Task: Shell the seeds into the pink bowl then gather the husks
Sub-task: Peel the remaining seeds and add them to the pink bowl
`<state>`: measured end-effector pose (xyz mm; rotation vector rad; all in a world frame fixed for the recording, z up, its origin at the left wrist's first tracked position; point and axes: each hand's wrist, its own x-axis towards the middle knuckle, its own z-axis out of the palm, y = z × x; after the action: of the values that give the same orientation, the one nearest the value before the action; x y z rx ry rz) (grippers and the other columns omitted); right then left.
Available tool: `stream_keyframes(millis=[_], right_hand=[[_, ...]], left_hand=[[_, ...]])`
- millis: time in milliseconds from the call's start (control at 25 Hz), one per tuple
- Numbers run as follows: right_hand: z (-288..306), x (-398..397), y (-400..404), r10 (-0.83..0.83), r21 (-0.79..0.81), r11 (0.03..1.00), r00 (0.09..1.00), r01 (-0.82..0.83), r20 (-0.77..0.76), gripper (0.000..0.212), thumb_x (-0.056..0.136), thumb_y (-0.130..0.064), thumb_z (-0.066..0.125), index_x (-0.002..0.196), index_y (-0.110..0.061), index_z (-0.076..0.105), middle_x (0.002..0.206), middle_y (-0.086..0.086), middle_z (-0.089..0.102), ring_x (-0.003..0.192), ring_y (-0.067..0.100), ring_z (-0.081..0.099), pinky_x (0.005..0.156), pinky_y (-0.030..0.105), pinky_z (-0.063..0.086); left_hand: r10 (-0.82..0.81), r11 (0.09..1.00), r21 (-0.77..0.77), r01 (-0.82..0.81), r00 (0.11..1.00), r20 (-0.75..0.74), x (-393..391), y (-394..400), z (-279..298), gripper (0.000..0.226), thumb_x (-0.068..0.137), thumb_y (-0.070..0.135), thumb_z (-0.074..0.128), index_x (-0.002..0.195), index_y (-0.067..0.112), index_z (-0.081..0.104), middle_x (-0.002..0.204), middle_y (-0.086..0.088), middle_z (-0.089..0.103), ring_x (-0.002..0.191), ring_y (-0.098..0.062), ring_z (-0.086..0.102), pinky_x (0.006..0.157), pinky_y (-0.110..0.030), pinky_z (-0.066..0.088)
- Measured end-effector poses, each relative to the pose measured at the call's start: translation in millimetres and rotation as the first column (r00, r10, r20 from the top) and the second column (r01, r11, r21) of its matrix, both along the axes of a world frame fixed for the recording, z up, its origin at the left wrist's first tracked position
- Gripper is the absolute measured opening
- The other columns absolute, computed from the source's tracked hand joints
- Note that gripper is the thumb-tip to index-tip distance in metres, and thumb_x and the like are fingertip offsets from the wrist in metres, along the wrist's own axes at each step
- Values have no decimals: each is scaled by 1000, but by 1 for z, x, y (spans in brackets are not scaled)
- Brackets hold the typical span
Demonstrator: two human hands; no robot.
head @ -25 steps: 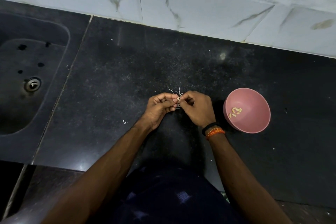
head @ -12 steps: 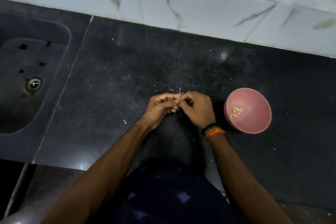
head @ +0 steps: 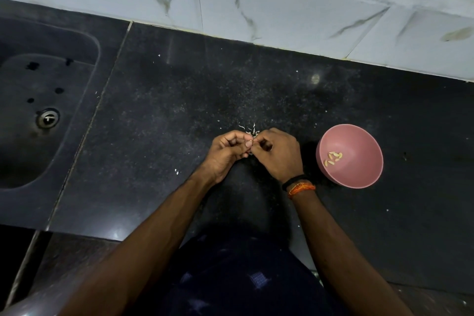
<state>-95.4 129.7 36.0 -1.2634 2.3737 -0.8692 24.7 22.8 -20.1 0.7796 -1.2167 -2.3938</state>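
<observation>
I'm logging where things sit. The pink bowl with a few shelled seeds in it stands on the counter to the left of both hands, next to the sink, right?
Not quite. The head view shows the pink bowl to the right of both hands, beside the right hand, far from the sink. It does hold a few shelled seeds.

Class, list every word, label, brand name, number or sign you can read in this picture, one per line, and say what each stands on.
None: no readable text shows anywhere.
The pink bowl is plain, with no label or brand.
The wall tiles carry only grey veining.
The counter and sink bear no print.
The wristbands show no lettering.
</observation>
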Motion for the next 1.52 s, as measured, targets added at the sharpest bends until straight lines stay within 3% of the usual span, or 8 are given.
stream_keyframes(millis=[520, 800, 920, 1000, 1080, 1240, 1520], right_hand=[[-4, -5, 4, -112, 40, 993, 991, 109, 68, 2, 84, -20, 76, 85, -22, 78, 85, -6, 70, 77, 11, 66, 78, 37, 57], [-3, -7, 2, -73, 14, 997, 989, 72, 129, 22, 88, -9, 68, 101, -22, 80, 100, -7, 76, 92, 9, 70, 89, 35, 58], [-3, -10, 3, -78, 27, 997, 965, 74, 252, 12, 90, -17, 71, 99, -22, 79, 90, -10, 76, 84, 6, 72, 84, 36, 61], [-1, -11, 4, -76, 14, 997, 907, 78, 415, 9, 92, -15, 72, 99, -17, 78, 86, -7, 76, 76, 10, 73, 75, 39, 64], [0, -10, 6, -63, 14, 998, 874, 64, 482, 11, 93, -13, 73, 102, -13, 77, 88, -2, 76, 74, 12, 74, 70, 38, 64], [-1, -8, 8, -44, -1, 999, 883, 50, 468, 8, 90, -9, 76, 95, -15, 77, 90, -2, 74, 75, 10, 72, 67, 34, 63], [-10, -9, 8, -8, -62, 998, 943, 30, 334, 9, 85, -20, 77, 93, -25, 76, 94, -10, 71, 81, 12, 72, 73, 45, 62]], left_hand=[[108, 992, 63, -109, 994, 16, -2, 2, 0, 22, 92, -11, 58, 100, 5, 71, 82, -3, 72, 75, -10, 66, 73, -22, 56], [74, 996, 49, -74, 997, 8, 1, 2, 1, 25, 91, -12, 58, 106, 2, 72, 89, -4, 75, 76, -10, 65, 75, -22, 56], [52, 998, 24, -51, 999, -13, 2, 1, 2, 23, 91, -11, 59, 108, 1, 67, 82, -3, 72, 74, -11, 65, 71, -22, 54], [39, 999, 9, -38, 998, -39, 3, 0, 2, 18, 90, -11, 60, 100, 3, 63, 77, -4, 70, 69, -12, 64, 66, -23, 53], [21, 1000, -11, -21, 999, -44, 3, 0, 3, 17, 90, -12, 60, 95, 4, 59, 76, -4, 69, 66, -12, 63, 63, -23, 52], [20, 1000, -17, -21, 999, -33, 1, 1, 2, 18, 90, -12, 59, 93, 6, 59, 77, -6, 70, 68, -12, 64, 64, -23, 52], [11, 1000, -11, -12, 999, -53, 1, 0, -1, 12, 92, -7, 60, 99, 2, 63, 83, -8, 70, 75, -14, 64, 69, -25, 52]])
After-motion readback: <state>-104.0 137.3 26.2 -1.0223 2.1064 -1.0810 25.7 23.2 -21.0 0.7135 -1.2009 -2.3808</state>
